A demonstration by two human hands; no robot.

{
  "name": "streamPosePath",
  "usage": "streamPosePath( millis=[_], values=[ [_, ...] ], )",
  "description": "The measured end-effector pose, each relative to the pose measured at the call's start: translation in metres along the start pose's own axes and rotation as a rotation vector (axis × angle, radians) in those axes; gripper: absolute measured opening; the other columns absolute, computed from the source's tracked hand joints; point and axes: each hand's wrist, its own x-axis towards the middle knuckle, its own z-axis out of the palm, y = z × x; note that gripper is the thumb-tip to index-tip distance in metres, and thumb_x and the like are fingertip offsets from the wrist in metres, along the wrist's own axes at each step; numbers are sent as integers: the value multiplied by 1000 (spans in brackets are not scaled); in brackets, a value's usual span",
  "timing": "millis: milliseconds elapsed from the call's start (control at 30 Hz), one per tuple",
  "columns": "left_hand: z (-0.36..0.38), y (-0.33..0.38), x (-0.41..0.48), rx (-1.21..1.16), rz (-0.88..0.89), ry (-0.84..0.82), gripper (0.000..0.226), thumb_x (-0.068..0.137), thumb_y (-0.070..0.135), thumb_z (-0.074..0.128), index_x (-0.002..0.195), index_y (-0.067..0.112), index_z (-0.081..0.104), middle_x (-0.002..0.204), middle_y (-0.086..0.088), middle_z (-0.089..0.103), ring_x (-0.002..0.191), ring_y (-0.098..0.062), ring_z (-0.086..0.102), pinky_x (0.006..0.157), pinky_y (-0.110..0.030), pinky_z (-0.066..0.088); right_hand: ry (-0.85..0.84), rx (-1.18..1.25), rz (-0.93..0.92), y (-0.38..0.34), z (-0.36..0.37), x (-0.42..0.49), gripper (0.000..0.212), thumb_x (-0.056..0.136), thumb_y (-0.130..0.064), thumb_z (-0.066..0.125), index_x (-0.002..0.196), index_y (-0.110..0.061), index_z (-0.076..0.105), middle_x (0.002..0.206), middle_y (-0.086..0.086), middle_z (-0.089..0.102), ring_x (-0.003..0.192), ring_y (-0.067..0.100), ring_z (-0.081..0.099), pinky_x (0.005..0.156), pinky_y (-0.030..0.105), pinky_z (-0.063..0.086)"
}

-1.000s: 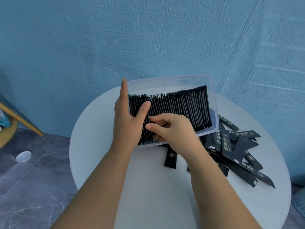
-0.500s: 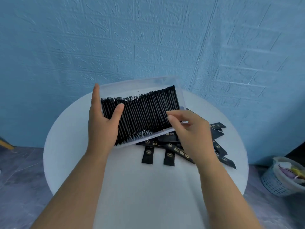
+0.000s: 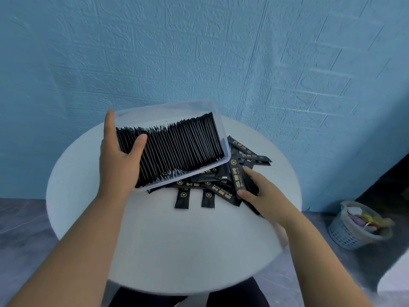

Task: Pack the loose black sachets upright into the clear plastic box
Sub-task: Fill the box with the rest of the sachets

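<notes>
The clear plastic box (image 3: 168, 110) is tilted towards me at the back of the round white table (image 3: 177, 244), its right part lying over the loose pile. A dense row of black sachets (image 3: 177, 149) stands upright in it. My left hand (image 3: 117, 165) grips the box's left end, thumb pressed on the row and fingers straight along the outer wall. Loose black sachets (image 3: 221, 191) with gold print lie in a heap under and right of the box. My right hand (image 3: 263, 196) rests on that heap, thumb and forefinger spread against one sachet (image 3: 236, 178).
A blue textured wall stands close behind the table. On the grey floor at the right is a pale mesh basket (image 3: 358, 227) with rubbish in it. My dark-clad legs show under the table's near edge.
My right hand left the packed row in the box and came down to the right onto the loose heap. My left hand kept its hold on the box's left end. My view swung right.
</notes>
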Motion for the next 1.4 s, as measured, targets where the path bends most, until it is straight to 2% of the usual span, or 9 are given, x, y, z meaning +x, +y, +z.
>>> streamPosePath(
  millis=[67, 200, 300, 433, 600, 867, 1067, 1233, 1400],
  values=[
    [-2, 0, -2, -4, -2, 2, 72, 91, 35, 58, 147, 42, 13, 154, 13, 23, 138, -1, 22, 105, -17, 17, -30, 119, 63, -3, -8, -3, 59, 88, -22, 64, 138, -35, 35, 123, -12, 52, 87, -1, 53, 70, 14, 43],
    [-5, 0, -4, -18, -9, 1, 72, 91, 36, 58, 147, 44, 13, 154, 11, 24, 137, 0, 22, 105, -17, 18, 186, 44, 184, -8, -15, 8, 71, 79, -48, 68, 138, -20, 42, 133, -6, 49, 123, 13, 45, 98, 27, 36],
    [-5, 0, -4, -22, -13, 1, 73, 91, 35, 58, 147, 43, 12, 154, 10, 24, 138, -2, 22, 105, -17, 17, 157, -60, 253, -18, -8, 17, 75, 70, -62, 67, 126, -17, 49, 117, -1, 56, 112, 19, 51, 89, 31, 40],
    [-6, 1, -4, -20, -12, 3, 74, 91, 35, 58, 147, 42, 11, 154, 10, 24, 139, -3, 22, 105, -18, 18, 100, -58, 226, -26, -1, 26, 60, 75, -44, 74, 121, -13, 51, 105, -4, 55, 98, 17, 53, 78, 26, 38],
    [-5, 1, -3, -16, -15, 2, 73, 91, 36, 58, 147, 43, 12, 154, 12, 24, 139, -6, 23, 106, -20, 19, 224, 221, 225, -11, -2, 30, 54, 81, -24, 72, 129, -15, 50, 110, -5, 61, 92, 12, 58, 79, 24, 42],
    [-4, 1, -5, -14, 0, 11, 73, 91, 35, 58, 147, 42, 12, 153, 14, 23, 138, 0, 22, 105, -17, 17, 366, 567, 312, 5, -5, 35, 4, 84, -15, 66, 87, -13, 65, 86, 13, 70, 74, 27, 65, 67, 37, 54],
    [-5, 0, -5, -12, 8, 4, 73, 91, 34, 58, 147, 43, 12, 153, 17, 22, 138, 0, 20, 107, -18, 17, 479, 776, 307, 4, -6, 36, 5, 91, -18, 58, 94, -15, 60, 74, 5, 64, 58, 13, 58, 48, 20, 48],
    [-5, 1, -4, -14, 2, 7, 73, 91, 34, 58, 147, 44, 12, 153, 15, 23, 137, -1, 23, 104, -18, 18, 599, 1013, 261, -9, -10, 39, 10, 85, -4, 64, 93, -7, 59, 92, 10, 66, 71, 17, 64, 64, 19, 56],
    [-2, 3, -6, -35, 5, 14, 73, 91, 34, 58, 146, 46, 11, 151, 19, 21, 128, 7, 22, 106, -18, 19, 464, 1184, 124, -68, 10, 31, 14, 81, -3, 69, 93, -5, 63, 76, 4, 72, 66, 12, 66, 61, 20, 56]
  ],
)
